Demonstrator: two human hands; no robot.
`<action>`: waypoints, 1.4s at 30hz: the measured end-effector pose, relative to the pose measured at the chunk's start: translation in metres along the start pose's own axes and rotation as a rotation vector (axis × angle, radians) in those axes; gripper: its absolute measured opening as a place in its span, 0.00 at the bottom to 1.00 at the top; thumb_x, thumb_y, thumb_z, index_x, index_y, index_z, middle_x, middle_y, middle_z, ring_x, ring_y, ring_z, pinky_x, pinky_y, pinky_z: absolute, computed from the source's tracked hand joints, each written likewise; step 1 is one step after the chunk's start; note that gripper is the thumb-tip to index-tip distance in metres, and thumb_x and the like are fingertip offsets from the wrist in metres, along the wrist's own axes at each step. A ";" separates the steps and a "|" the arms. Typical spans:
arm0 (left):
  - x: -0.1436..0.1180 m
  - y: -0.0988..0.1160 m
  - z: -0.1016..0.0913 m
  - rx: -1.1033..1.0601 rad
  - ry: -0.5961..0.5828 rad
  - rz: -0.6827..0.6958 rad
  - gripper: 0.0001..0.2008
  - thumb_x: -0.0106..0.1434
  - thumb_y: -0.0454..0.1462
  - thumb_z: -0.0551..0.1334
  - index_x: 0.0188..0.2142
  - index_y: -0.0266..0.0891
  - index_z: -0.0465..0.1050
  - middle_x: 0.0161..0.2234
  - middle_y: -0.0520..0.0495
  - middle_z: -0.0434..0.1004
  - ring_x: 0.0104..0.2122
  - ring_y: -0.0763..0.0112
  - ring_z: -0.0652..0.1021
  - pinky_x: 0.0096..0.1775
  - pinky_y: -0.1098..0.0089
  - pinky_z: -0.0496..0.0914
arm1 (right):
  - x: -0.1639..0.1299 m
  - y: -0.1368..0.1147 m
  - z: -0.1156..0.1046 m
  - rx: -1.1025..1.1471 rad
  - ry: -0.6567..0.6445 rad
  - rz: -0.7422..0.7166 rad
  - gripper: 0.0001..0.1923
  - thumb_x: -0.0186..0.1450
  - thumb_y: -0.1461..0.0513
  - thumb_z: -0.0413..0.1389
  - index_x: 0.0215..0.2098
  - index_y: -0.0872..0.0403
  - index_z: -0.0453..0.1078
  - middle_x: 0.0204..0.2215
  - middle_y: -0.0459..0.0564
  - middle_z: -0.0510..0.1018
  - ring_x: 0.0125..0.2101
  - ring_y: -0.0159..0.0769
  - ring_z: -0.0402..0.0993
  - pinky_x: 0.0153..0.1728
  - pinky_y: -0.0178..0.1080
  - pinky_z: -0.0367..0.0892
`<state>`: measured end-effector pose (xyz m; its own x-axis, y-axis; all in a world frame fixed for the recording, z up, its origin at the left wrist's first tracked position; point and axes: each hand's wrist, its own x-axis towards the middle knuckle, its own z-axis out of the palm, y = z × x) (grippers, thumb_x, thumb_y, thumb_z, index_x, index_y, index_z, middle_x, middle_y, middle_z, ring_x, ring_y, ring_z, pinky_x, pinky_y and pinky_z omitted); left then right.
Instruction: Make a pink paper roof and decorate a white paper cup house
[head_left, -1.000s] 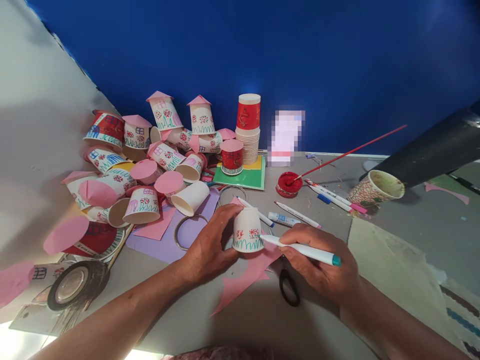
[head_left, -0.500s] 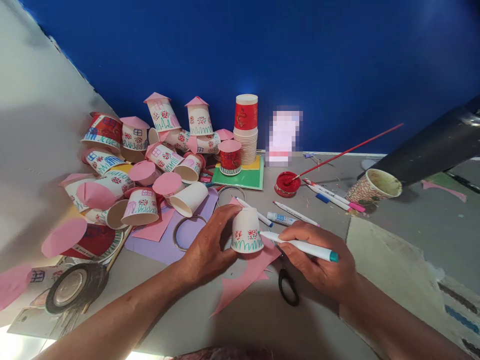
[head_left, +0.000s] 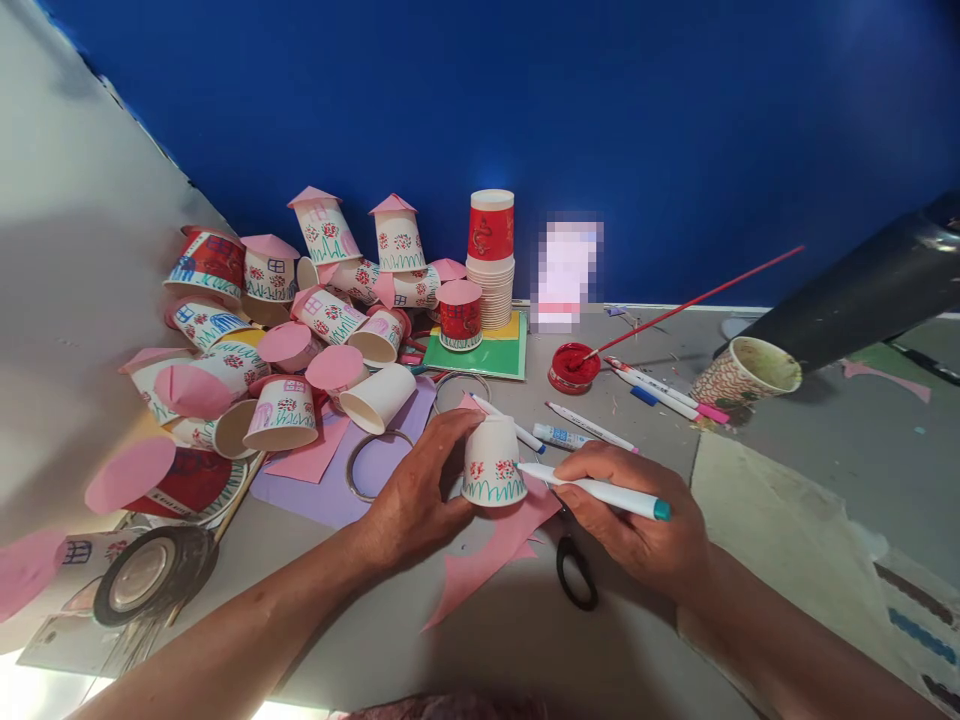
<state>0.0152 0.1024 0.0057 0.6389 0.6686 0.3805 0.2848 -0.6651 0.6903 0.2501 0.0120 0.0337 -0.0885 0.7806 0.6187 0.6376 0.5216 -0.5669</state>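
My left hand [head_left: 420, 490] grips an upside-down white paper cup [head_left: 493, 450] from its left side, thumb low and fingers behind the base. Red dotted flowers and green zigzag grass are drawn round the cup. Between the thumb and fingers of my right hand [head_left: 637, 510] is a white marker [head_left: 592, 488] with a green end cap. Its tip meets the cup's right side beside a red flower. Below the cup lies a cut scrap of pink paper [head_left: 487, 560], with scissors [head_left: 576, 575] partly under my right hand.
Decorated cups with pink paper roofs [head_left: 281, 410] crowd the left. Behind stand a cup stack [head_left: 491, 290] and an open red paint jar [head_left: 574, 370] with a brush [head_left: 697, 300]. Markers [head_left: 664, 385], a patterned cup [head_left: 746, 375] and a black cylinder [head_left: 847, 280] are to the right; a tape roll [head_left: 142, 575] is lower left.
My right hand and the marker have shifted very slightly left along the cup. My left hand and the cup stay in place.
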 end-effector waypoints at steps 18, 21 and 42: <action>-0.001 0.001 0.000 0.001 -0.009 -0.007 0.37 0.61 0.27 0.69 0.66 0.47 0.59 0.62 0.38 0.69 0.61 0.55 0.73 0.62 0.54 0.71 | 0.001 -0.002 -0.001 0.058 -0.007 -0.011 0.03 0.72 0.63 0.57 0.40 0.51 0.74 0.30 0.47 0.84 0.30 0.34 0.82 0.34 0.34 0.77; -0.001 0.001 0.000 -0.009 -0.009 0.005 0.37 0.61 0.26 0.69 0.66 0.47 0.59 0.62 0.38 0.69 0.62 0.56 0.73 0.63 0.55 0.71 | 0.002 -0.002 -0.001 0.029 0.015 -0.001 0.03 0.72 0.63 0.57 0.40 0.51 0.74 0.30 0.47 0.84 0.30 0.34 0.83 0.34 0.34 0.77; -0.002 0.001 0.000 -0.003 -0.019 0.034 0.38 0.62 0.28 0.69 0.67 0.48 0.58 0.62 0.37 0.68 0.63 0.55 0.73 0.62 0.54 0.72 | 0.001 -0.004 0.000 0.054 0.037 0.001 0.03 0.71 0.64 0.58 0.39 0.50 0.75 0.30 0.47 0.85 0.29 0.35 0.83 0.35 0.34 0.78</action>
<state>0.0142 0.1006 0.0055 0.6614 0.6393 0.3923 0.2606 -0.6863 0.6790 0.2475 0.0107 0.0374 -0.0586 0.7684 0.6372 0.5952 0.5394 -0.5957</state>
